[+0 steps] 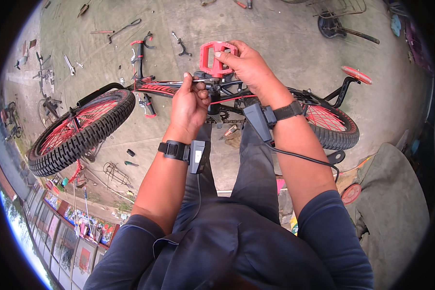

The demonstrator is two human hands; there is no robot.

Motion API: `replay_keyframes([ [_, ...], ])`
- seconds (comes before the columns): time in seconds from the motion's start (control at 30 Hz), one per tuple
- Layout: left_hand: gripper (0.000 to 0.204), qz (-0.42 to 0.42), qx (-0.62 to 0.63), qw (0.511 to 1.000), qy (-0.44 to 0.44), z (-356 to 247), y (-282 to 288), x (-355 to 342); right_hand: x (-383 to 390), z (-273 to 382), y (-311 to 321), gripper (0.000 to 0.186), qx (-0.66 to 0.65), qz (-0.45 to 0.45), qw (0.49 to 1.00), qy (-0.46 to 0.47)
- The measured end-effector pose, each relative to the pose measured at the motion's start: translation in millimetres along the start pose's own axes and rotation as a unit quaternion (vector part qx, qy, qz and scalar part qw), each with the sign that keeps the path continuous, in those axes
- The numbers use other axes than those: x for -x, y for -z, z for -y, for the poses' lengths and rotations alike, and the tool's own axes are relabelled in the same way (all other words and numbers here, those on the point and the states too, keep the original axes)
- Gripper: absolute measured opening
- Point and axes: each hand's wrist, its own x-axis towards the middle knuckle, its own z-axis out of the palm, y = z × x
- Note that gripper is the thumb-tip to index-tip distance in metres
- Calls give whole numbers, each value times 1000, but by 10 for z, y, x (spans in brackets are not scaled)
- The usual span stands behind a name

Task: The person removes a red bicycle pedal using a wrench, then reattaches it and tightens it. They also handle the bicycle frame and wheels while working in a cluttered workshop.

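My right hand (251,67) grips a red bicycle pedal (204,60) by its right side, with the thumb on its near face. The pedal stands at the crank area of a black and red bicycle (159,88). Just below it, my left hand (191,104) is closed on the end of a slim metal wrench (204,80). The wrench's other end reaches the base of the pedal, where the exact contact is too small to make out. Below the hands, the chainring (224,115) shows partly between my legs.
The knobby front wheel (123,108) is at left, the rear wheel (340,133) at right. A small red wheel (356,75) on a black bracket sticks out behind. Tools, including an adjustable wrench (69,65), lie on the floor. A saddle (329,25) lies far right.
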Motion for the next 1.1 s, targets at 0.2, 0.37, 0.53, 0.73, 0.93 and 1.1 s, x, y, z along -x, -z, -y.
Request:
replay_keyframes([
  [0.2,27,-45,-9,995,-92,18,75,1,23,31,14,47,23,-6,1000,-8],
  [0.37,30,-16,-188,954,-233,-31,-4,281,21,18,0,48,1,-5,1000,-5],
  [0.53,22,51,-346,862,-367,54,-98,370,2,0,15,48,6,0,1000,0],
  [0.73,17,85,-380,837,-385,145,-57,340,8,-10,18,47,-5,-3,1000,-6],
  [0.93,27,49,12,998,40,-53,86,-40,-2,-6,-11,47,-10,0,1000,2],
  [1.1,28,6,-3,999,-48,-26,171,-14,3,5,19,47,4,1,1000,-3],
])
